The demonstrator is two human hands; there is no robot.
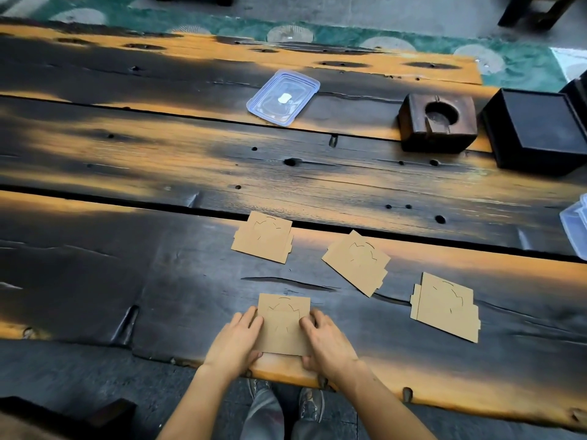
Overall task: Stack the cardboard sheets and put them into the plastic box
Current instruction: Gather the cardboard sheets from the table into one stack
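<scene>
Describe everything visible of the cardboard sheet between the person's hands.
The cardboard sheet is flat brown card, roughly square, with a curved, toothed cut line in its face. It lies flat by the near edge of the table. The left hand holds its left side, the right hand its right side, fingers on top.

tabletop (158,160): black-charred, orange streaks | sheets (357,262): plain tan | lid (282,96): clear, blue-rimmed | rug (349,33): green, pale circles
</scene>
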